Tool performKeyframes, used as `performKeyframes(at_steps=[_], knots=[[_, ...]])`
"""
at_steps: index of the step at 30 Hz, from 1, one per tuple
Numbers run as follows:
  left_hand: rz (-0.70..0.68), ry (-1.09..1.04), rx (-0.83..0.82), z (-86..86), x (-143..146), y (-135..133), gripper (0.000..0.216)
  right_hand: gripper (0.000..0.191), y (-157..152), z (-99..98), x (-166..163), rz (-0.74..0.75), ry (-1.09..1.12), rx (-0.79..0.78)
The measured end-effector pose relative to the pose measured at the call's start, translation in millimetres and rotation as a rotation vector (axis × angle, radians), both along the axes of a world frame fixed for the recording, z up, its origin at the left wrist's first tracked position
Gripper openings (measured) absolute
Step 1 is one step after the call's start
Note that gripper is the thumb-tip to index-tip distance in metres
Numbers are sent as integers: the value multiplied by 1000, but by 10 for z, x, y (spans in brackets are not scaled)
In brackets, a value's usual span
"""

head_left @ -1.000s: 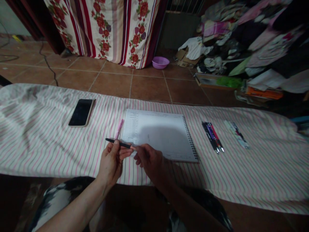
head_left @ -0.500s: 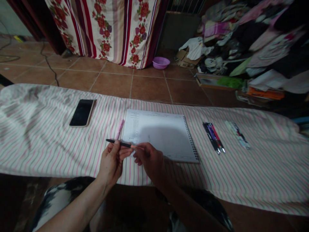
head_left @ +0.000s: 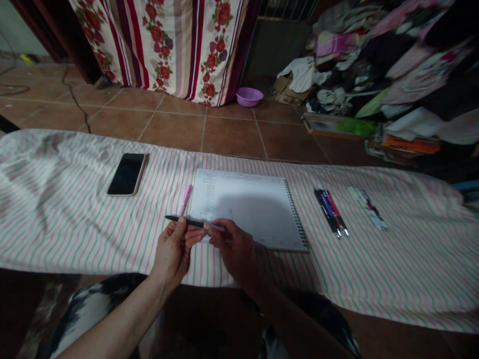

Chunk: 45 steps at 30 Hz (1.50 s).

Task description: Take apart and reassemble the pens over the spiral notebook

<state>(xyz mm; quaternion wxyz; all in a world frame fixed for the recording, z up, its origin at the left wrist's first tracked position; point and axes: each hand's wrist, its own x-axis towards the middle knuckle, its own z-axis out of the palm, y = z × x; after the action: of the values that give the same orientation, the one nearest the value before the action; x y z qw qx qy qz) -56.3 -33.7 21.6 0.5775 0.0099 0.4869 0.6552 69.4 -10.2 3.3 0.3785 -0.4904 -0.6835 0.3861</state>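
Observation:
A dark pen with a coppery right end is held level between my two hands, above the near left edge of a spiral notebook. My left hand pinches its dark barrel between thumb and fingers. At the coppery end, the fingers of my right hand close round the pen; their tips partly hide it. Just beyond my left hand lies a pink pen along the notebook's left side. The notebook is open at a mostly white page, with its coil on the right.
A phone lies on the striped cloth at the left. Several pens lie right of the notebook, with more pale pens farther right. Beyond the cloth, a purple basin stands on the tiled floor near a floral curtain.
My right fingers have closed in on the pen's coppery end, and the pen has shifted very slightly to the right. My left hand keeps its hold.

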Motion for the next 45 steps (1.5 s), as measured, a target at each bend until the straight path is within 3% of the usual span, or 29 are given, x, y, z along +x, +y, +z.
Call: performKeyframes(at_steps=[9,13,17,26,31,40,45], knots=[[-2,-9,14,14,16,5,20,23,-6,64,10,-6,65,-103],[31,-31,-8,20,5,12,24,30,-7,46,11,23,110,-65],[19,-30,-4,14,-1,14,24,17,-13,18,2,17,72,-32],[-47,-35,2,16,32,-20,19,17,-12,85,-7,-6,186,-200],[-96,-84,101,-38,68,-38,14,30,-11,81,8,53,300,-265],[-231,-203,78,19,190,-63,27,15,15,138,7,73,262,-152],[-362,-131,109,-3,243,-95,25,8,80,111,88,-26,80,109]])
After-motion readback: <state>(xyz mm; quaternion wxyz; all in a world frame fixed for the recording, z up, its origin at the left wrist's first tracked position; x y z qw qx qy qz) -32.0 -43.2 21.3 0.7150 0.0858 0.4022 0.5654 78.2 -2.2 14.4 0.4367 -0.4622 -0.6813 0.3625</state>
